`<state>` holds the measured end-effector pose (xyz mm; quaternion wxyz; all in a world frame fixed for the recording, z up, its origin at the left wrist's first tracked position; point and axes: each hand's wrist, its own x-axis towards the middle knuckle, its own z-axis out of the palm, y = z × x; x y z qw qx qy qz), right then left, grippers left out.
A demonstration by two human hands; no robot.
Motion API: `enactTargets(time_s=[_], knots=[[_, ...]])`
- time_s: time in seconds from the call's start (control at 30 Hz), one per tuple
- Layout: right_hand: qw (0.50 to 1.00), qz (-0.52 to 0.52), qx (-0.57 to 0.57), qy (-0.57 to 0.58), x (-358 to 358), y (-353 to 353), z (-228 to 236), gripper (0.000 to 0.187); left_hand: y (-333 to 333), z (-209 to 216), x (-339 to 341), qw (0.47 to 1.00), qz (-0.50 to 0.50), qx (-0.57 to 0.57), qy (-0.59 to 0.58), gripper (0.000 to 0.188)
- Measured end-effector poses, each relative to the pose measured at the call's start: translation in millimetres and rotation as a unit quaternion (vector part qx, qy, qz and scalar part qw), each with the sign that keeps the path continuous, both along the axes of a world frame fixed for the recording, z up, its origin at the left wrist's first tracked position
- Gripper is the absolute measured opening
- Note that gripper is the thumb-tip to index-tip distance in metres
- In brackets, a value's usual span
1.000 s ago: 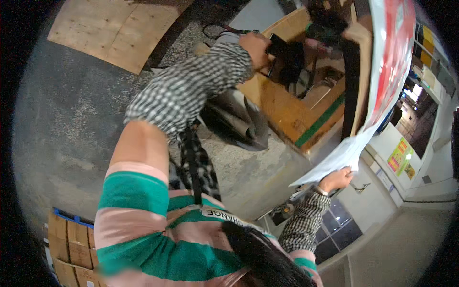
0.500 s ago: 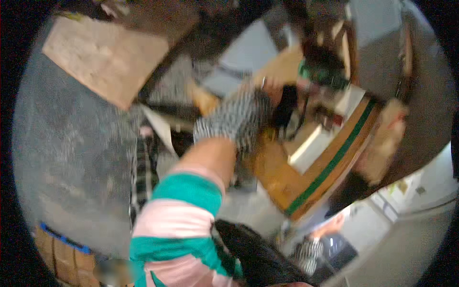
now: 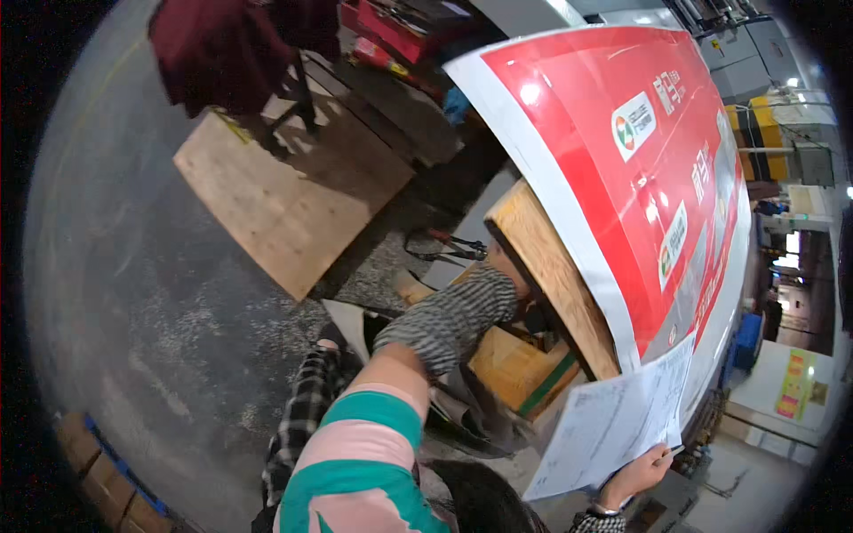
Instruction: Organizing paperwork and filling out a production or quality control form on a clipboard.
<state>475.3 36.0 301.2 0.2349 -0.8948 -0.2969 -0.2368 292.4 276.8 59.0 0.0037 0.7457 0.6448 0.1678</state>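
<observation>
Our right grip (image 3: 636,475) pinches white papers (image 3: 613,422); whether our left grip (image 3: 505,264) (partly behind the wooden board (image 3: 558,277)) holds anything, we cannot tell.

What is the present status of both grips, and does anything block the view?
Right grip: holding white printed paper sheet. Left grip: partly hidden by light-brown wooden board edge, hold unclear. Board blocks view there.
</observation>
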Motion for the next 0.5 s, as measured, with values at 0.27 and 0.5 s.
enactTargets(time_s=[0.27,0.5], knots=[[0.989,0.146,0.021,0.011,19.2,6.5,-3.0,0.021,-123.8,-34.7,-255.5,0.840,0.251,-0.229,-0.423,0.034],[0.953,0.235,0.145,0.123,-50.6,44.1,42.4,0.025,-154.1,-83.1,-342.8,0.833,0.297,-0.316,-0.343,0.041]])
